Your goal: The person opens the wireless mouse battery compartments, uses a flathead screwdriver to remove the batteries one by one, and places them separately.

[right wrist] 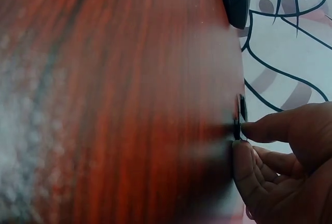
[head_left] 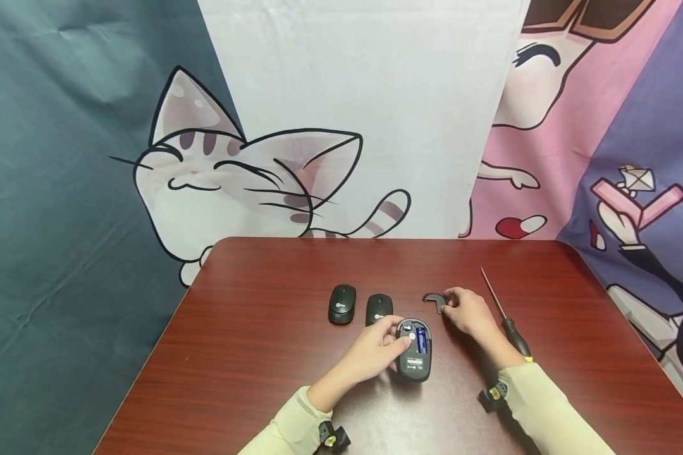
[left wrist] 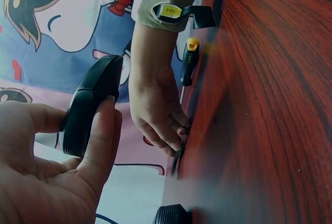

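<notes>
My left hand (head_left: 375, 351) grips a black computer mouse (head_left: 414, 366) by its side, underside turned up toward the head camera. A blue battery (head_left: 422, 339) lies in its uncovered compartment. In the left wrist view the mouse (left wrist: 88, 110) is seen edge-on between thumb and fingers, raised off the table. My right hand (head_left: 468, 313) pinches the edge of a small dark battery cover (head_left: 436, 301) at the tabletop. The right wrist view shows the cover (right wrist: 241, 112) between thumb and fingertip, side-on and partly hidden by them.
Two more black mice stand on the brown table (head_left: 250, 366): one mouse (head_left: 342, 304) to the left, another mouse (head_left: 379, 306) just behind my left hand. A screwdriver (head_left: 509, 328) with a black and yellow handle lies beside my right forearm. Printed cartoon curtain (head_left: 375, 76) hangs behind.
</notes>
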A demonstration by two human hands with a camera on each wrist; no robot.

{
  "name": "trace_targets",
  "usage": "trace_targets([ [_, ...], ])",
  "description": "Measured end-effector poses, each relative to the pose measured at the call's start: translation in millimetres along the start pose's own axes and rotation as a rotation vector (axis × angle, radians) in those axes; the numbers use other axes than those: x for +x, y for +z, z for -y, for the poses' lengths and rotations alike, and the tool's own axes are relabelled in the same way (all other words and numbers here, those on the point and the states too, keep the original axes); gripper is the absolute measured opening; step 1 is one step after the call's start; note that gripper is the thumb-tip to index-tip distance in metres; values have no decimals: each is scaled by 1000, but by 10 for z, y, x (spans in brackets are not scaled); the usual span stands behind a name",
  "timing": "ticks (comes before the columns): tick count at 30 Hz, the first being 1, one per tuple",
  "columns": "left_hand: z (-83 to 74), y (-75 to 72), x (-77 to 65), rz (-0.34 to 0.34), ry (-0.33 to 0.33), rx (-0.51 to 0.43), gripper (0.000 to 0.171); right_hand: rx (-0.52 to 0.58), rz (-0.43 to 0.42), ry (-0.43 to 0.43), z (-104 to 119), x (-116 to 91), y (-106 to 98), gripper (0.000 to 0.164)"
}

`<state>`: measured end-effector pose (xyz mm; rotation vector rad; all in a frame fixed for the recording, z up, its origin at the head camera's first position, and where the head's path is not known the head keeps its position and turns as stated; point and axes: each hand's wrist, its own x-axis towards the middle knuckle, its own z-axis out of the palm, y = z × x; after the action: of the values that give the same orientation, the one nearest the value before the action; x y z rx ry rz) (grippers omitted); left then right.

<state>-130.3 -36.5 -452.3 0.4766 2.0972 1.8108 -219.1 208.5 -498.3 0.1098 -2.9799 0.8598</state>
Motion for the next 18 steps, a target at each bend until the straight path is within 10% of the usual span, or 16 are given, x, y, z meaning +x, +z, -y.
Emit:
trace_targets([
  [18,22,-14,-16,-25,14,36,35,12,19,10,-46,-45,-21,32],
])
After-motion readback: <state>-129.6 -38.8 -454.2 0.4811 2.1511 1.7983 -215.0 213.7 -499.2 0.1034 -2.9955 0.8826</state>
